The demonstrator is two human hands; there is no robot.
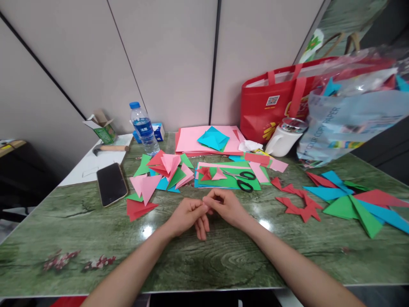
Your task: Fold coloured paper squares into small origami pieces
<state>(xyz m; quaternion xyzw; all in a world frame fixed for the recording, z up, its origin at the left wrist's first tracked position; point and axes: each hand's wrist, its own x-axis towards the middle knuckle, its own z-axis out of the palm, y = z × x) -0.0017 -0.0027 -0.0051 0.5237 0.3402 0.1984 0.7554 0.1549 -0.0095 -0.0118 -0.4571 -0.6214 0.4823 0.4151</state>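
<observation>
The left hand (188,215) and right hand (228,207) meet, fingertips pinched (on what, one cannot tell). Folded paper pieces (150,186) lie near the left; rightward, a red paper chain (307,209) curves unclosed. Flat sheets (189,140) lie stacked behind.

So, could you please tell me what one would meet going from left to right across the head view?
Dark-screened phone, water bottle, the person's left hand, black-handled scissors, white mug, printed plastic bag.
</observation>
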